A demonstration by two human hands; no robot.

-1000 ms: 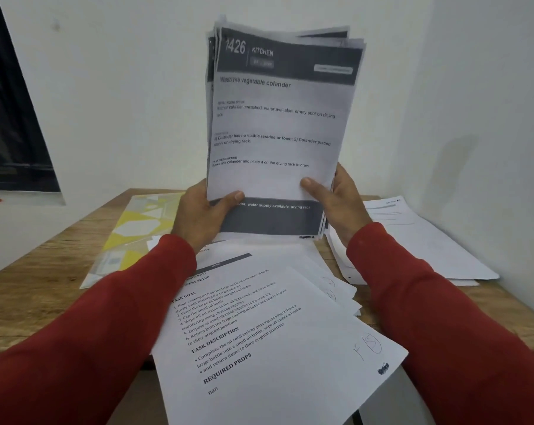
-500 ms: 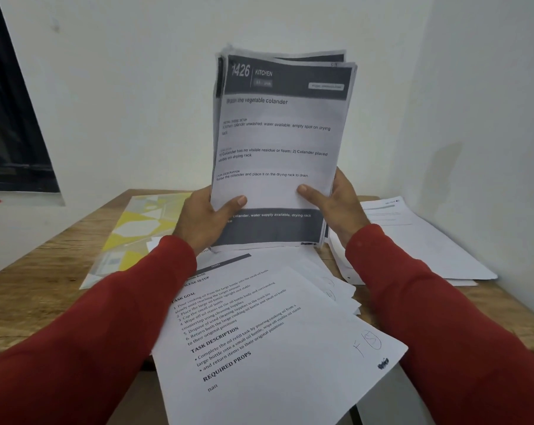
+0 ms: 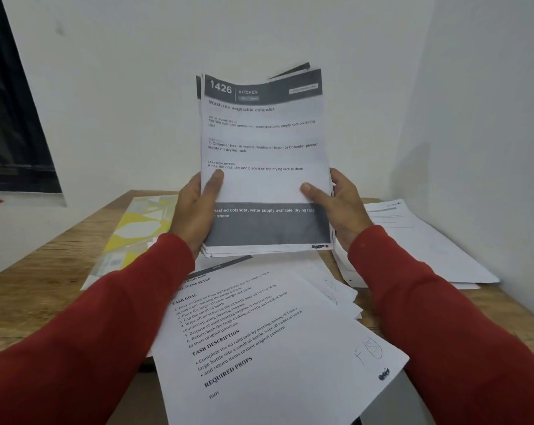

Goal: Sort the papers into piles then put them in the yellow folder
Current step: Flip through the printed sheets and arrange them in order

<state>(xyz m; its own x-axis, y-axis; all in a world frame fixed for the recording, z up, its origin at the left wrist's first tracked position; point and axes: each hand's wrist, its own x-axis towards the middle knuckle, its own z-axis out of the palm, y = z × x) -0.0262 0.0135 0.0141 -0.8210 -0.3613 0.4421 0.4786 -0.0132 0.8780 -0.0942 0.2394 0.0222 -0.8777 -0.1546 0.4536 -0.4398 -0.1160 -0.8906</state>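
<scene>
**Both hands held a paper stack upright above the tabletop**

The stack of papers [image 3: 264, 167] stood upright in the air, above the tabletop [image 3: 45, 271], bottom edge just over the loose sheets below. Top sheet read "1426 KITCHEN", "Wash the vegetable colander", with dark bands at top and bottom. Upper corners of the sheets behind fanned out slightly.

Left hand [image 3: 198, 210] clamped the stack's left edge, thumb on the front, fingers hidden behind. Right hand [image 3: 339, 207] clamped the right edge the same way, thumb pressed on the front sheet. Both sleeves were red.

Under the stack, a loose pile of sheets [image 3: 275, 342] lay fanned on the tabletop, hanging over its near edge; top sheet showed "TASK GOAL", "TASK DESCRIPTION", "REQUIRED PROPS" and a handwritten mark near its right corner. Another pile of papers [image 3: 428, 246] lay to the right, near the wall corner. The yellow folder [image 3: 137, 228] lay flat on the left of the tabletop, partly covered by the left arm. White walls behind; dark window [image 3: 11, 118] on the left.
</scene>
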